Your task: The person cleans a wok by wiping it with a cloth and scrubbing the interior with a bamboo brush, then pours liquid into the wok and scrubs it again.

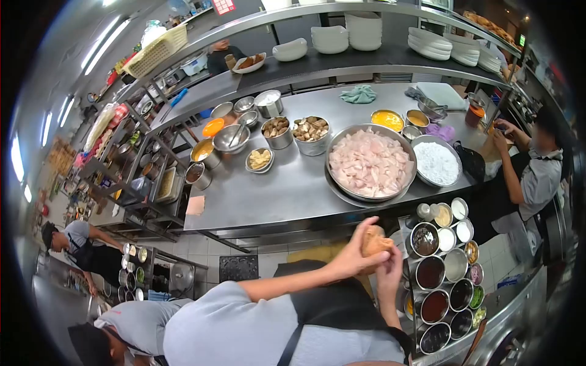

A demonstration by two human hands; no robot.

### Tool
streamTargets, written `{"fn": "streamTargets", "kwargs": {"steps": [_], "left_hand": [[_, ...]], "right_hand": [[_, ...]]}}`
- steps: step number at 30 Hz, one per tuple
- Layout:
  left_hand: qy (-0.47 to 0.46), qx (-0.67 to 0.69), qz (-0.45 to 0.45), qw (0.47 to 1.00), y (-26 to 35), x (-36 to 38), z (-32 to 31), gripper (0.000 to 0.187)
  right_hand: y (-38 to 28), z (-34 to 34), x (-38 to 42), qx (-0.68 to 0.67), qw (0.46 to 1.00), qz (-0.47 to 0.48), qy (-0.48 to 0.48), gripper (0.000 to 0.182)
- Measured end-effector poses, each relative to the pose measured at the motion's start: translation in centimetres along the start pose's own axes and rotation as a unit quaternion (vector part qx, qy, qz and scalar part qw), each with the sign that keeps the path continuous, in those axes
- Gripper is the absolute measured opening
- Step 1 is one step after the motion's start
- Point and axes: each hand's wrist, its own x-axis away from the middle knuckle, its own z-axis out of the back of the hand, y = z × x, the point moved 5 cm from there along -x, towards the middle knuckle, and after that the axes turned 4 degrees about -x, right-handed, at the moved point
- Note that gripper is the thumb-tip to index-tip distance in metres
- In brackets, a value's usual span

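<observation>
My left hand (360,251) is closed around a rounded brown-orange item (375,242), perhaps food; its exact kind is unclear. The fingers of my right hand (389,268) press on the same item from the right. Both hands are in front of the steel table's near edge, below a large steel bowl (370,163) of cut pale raw meat. Right of that bowl, a bowl of white powder (436,160) stands close by. Sauce and seasoning containers (430,272) are grouped to the right of my hands.
On the steel table (268,195) are two pots of brown chunks (311,130), a mixing bowl (231,138) and a green cloth (359,94). Stacked white dishes (364,30) fill the shelf above. Co-workers stand at the right (525,171) and lower left (79,244).
</observation>
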Motion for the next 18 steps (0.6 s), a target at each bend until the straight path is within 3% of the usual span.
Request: {"fn": "streamTargets", "kwargs": {"steps": [3, 5, 7, 9, 11, 13, 14, 15, 16, 17, 18], "left_hand": [[0.063, -0.039, 0.041, 0.996, 1.4, 3.5, 2.0, 0.081], [0.098, 0.065, 0.024, 0.993, 1.9, 4.3, 2.0, 0.078], [0.118, 0.148, 0.03, 0.982, 1.8, 4.0, 1.6, 0.064], [-0.032, 0.312, 0.123, 0.942, 0.5, 2.4, 0.0, 0.047], [0.008, 0.223, 0.018, 0.975, 0.7, 0.3, -0.9, 0.036], [0.033, 0.078, -0.15, 0.985, 2.7, -2.0, -1.8, 0.035], [-0.023, 0.091, -0.08, 0.992, 2.8, -2.3, -3.4, 0.039], [-0.056, 0.004, -0.109, 0.992, 2.4, -2.8, -4.9, 0.044], [-0.084, -0.08, -0.144, 0.983, 2.0, -3.3, -6.4, 0.049], [-0.086, -0.263, -0.263, 0.924, 0.9, -3.1, -8.4, 0.056], [-0.117, -0.279, -0.258, 0.917, 0.1, -2.8, -9.8, 0.066]], "right_hand": [[0.1, -2.6, -1.6, -0.068, 0.98, -0.051, -0.178, 0.031], [-2.9, -3.0, -2.0, -0.101, 0.976, -0.034, -0.19, 0.031], [-5.7, -1.8, -1.6, -0.178, 0.972, -0.057, -0.145, 0.033], [-6.8, 1.8, -1.4, -0.173, 0.983, -0.037, -0.052, 0.034], [-7.7, 4.7, -1.9, -0.136, 0.989, -0.051, -0.01, 0.036], [-5.6, 9.2, -1.8, 0.043, 0.992, 0.024, 0.118, 0.038], [-4.3, 11.8, -1.4, 0.195, 0.967, 0.012, 0.166, 0.056], [-4.3, 11.5, -1.0, 0.202, 0.966, 0.005, 0.161, 0.056], [-3.4, 10.3, -0.8, -0.075, 0.989, -0.057, 0.112, 0.065], [-2.8, 8.5, -0.1, -0.348, 0.928, -0.118, 0.061, 0.074], [-2.7, 7.7, 0.2, -0.313, 0.934, -0.116, 0.125, 0.088]]}}
